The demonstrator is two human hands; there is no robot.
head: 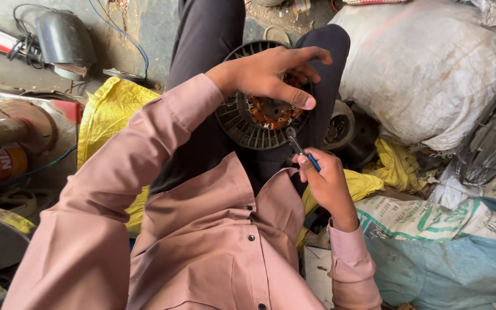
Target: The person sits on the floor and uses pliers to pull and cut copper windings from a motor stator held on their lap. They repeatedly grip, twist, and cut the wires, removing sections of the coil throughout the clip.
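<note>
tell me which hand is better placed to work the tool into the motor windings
Right, probably. The right hand grips the blue-handled tool, tip just below the round motor housing; the left hand rests across its top.

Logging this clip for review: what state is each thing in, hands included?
Left hand: spread over the round black finned motor housing, thumb at its rim.
Round black finned motor housing: resting on the person's lap, open, copper windings exposed.
Right hand: closed around the blue-handled metal tool.
Blue-handled metal tool: tip pointing toward the housing's edge.
Large white sack: full, dirty.
</note>
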